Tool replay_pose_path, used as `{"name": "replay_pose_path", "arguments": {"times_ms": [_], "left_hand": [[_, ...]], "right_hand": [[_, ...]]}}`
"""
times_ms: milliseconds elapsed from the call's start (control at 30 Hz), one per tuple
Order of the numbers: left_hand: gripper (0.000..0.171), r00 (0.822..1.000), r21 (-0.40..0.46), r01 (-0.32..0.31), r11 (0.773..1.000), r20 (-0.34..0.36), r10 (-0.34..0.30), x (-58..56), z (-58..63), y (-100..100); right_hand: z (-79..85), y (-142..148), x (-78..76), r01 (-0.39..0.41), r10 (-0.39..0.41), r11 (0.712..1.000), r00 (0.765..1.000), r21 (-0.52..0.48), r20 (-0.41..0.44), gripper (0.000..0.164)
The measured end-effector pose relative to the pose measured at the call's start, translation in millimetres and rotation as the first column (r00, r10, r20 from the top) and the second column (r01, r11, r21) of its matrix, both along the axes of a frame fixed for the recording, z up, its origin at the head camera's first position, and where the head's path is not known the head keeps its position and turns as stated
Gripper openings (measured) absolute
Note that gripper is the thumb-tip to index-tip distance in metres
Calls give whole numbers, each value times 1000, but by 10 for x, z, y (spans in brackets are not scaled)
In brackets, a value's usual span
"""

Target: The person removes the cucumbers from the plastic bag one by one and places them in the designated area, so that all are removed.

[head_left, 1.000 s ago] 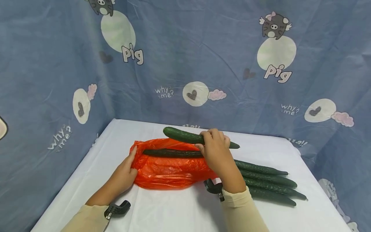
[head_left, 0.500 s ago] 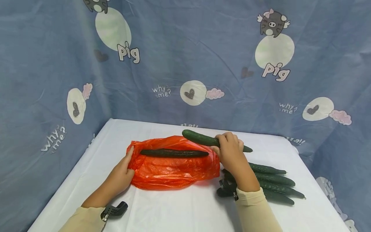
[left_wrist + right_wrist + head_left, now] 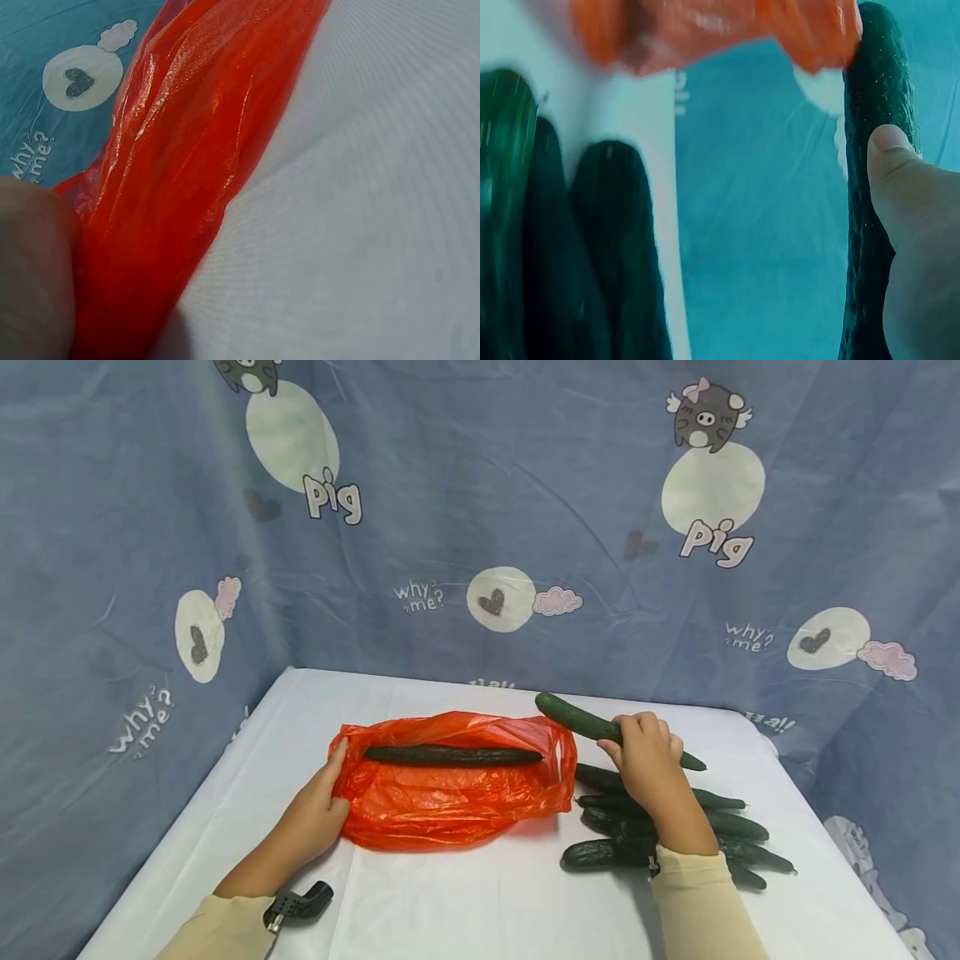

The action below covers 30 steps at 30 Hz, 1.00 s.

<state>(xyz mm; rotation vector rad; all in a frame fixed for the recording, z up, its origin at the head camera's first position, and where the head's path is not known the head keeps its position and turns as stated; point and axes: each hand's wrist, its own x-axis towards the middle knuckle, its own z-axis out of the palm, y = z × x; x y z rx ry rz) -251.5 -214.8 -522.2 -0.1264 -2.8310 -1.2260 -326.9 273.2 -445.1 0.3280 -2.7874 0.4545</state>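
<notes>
A red plastic bag (image 3: 427, 822) lies on the white table with its mouth spread wide, and one dark cucumber (image 3: 453, 757) rests inside it. At the bag's left end my left hand (image 3: 311, 818) grips the edge of the plastic; some of its fingers are hidden. My right hand (image 3: 652, 768) holds another cucumber (image 3: 573, 717) around its middle, raised beyond the bag's right end and tilted with its left end higher. In the right wrist view the thumb (image 3: 892, 150) lies along this held cucumber. Below the right hand is a group of cucumbers (image 3: 592, 853).
The grouped cucumbers lie side by side on the table's right half, partly covered by the right forearm. A white cloth (image 3: 450, 910) covers the table. Behind it and at both sides hangs a blue printed curtain (image 3: 420, 460).
My right hand has carried its cucumber rightward, from over the bag to above the cucumber group. The left hand still grips the bag's left edge, and the cucumber inside has stayed put.
</notes>
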Motion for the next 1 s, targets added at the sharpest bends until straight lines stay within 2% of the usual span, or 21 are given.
{"name": "replay_pose_path", "arguments": {"times_ms": [300,667,833,1000], "left_hand": [[93,1000,7,2,1000,1,-2,38,-16,-23],[92,1000,1,11,1000,1,-11,12,21,8],[94,1000,-4,5,1000,14,-5,13,23,8],[94,1000,-9,3,1000,18,-2,8,33,5]], "right_hand": [[-98,294,-63,54,-55,998,994,20,93,52],[-261,540,-59,51,-60,997,979,51,196,50],[-269,585,-53,53,-70,995,971,80,227,50],[-250,606,-40,65,-93,992,954,105,285,49]]}}
